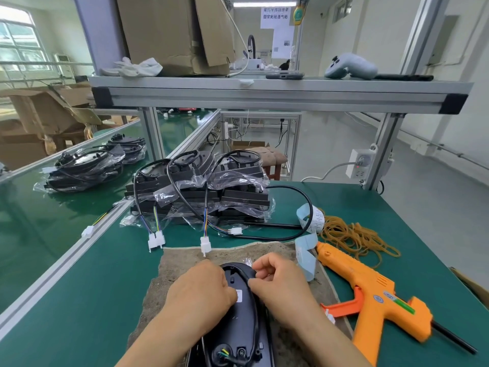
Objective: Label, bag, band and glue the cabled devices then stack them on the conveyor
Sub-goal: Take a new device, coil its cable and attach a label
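A black oval device lies on a worn brown mat in front of me, with its black cable running along its right side. A small white label sits on its top. My left hand rests on the device's left side, fingertips at the label. My right hand pinches the cable at the device's upper right edge. A pile of bagged black devices with cables and white connectors stands behind the mat. Two more bagged stacks lie on the green conveyor at the left.
An orange glue gun lies right of the mat, with a heap of tan rubber bands and a roll of labels behind it. Blue backing strips curl beside the gun. An aluminium shelf frame spans overhead.
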### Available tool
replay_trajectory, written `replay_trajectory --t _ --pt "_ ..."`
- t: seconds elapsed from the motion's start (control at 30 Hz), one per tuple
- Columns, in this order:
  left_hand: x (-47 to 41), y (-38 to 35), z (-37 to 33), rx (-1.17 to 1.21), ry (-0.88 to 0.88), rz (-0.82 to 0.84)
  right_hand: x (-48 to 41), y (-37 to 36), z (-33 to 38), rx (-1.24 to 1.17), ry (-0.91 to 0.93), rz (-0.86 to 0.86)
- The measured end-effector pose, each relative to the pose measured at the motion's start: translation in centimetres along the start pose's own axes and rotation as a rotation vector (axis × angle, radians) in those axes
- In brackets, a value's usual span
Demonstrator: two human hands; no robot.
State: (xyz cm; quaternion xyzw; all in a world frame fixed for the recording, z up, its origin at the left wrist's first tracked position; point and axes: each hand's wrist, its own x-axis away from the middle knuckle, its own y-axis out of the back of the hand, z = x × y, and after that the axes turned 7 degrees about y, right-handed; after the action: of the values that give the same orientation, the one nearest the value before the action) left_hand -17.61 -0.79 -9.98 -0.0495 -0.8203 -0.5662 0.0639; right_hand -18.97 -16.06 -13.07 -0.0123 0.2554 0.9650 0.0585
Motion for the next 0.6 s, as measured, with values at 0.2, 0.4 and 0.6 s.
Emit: replay_trajectory --t 0.2,0.4,0.6 --pt "-0.5 -0.2 0.1 -0.118 -0.007 -0.061 0.1 -0.5 0.0 0.072 0.023 0.005" --pt "-0.5 -1.7 2.0 0.177 0.031 -0.155 0.0 -0.5 -0.3 0.084 0.028 -0.003" --pt "-0.5 -3.2 3.0 0.413 0.010 -0.216 0.1 -0.5 -0.4 0.058 0.022 -0.003"
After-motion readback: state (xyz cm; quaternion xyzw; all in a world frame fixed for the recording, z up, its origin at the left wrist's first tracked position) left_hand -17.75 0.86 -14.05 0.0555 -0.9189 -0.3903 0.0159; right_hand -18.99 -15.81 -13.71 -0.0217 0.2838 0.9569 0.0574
